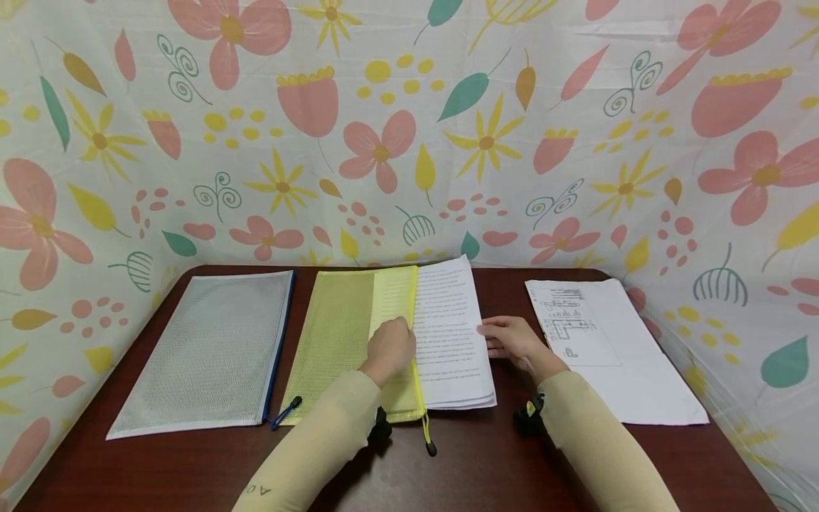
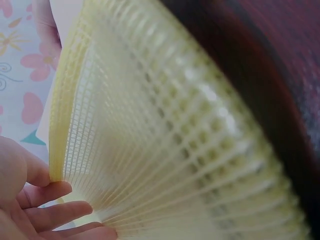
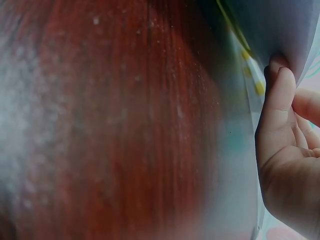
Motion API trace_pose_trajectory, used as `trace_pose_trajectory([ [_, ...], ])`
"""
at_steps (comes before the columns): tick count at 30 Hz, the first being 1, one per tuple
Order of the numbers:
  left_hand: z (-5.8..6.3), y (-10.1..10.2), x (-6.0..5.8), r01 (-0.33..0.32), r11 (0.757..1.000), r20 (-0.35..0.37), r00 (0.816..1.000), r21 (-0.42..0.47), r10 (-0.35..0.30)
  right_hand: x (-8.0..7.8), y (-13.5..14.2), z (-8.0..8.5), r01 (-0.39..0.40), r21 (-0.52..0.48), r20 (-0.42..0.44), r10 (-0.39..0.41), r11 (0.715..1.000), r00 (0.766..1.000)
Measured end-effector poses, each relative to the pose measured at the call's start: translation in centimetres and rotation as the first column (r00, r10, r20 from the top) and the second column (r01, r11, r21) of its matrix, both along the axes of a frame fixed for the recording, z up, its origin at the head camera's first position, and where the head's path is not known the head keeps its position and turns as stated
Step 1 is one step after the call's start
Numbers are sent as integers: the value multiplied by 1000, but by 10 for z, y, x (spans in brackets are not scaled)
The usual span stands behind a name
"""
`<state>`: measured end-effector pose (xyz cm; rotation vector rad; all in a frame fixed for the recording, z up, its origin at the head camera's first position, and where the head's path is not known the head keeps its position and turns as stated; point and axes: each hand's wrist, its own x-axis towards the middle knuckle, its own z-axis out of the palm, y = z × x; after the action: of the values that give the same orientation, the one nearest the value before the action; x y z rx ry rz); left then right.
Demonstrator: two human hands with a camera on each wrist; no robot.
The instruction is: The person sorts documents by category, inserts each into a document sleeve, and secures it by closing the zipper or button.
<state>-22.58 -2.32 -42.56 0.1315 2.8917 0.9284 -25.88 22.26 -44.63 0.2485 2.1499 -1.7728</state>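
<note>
A yellow mesh zipper pouch [image 1: 333, 334] lies in the middle of the table, a stack of printed paper [image 1: 448, 334] partly inside its right side. My left hand [image 1: 392, 347] pinches the pouch's yellow edge at the opening; in the left wrist view the fingers [image 2: 55, 192] hold the bent mesh [image 2: 150, 125]. On the other side, my right hand [image 1: 512, 341] pinches the right edge of the paper stack between thumb and fingers. The right wrist view shows that hand [image 3: 290, 145] holding the sheets [image 3: 290, 30]. How far the paper reaches inside shows faintly through the mesh.
A white mesh pouch with a blue zipper [image 1: 205, 348] lies at the left. To the right is another paper stack [image 1: 614, 348], its top sheet bearing a drawing. The brown table [image 1: 473, 469] meets a flower-patterned curtain [image 1: 384, 199] at the back.
</note>
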Motion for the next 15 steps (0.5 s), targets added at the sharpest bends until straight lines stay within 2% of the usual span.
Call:
trace_pose_trajectory([
  [15,1,3,1,-2,1000,3,1000,12,2,-1,-6,-2,-2,18,-5,2,1000,1000],
])
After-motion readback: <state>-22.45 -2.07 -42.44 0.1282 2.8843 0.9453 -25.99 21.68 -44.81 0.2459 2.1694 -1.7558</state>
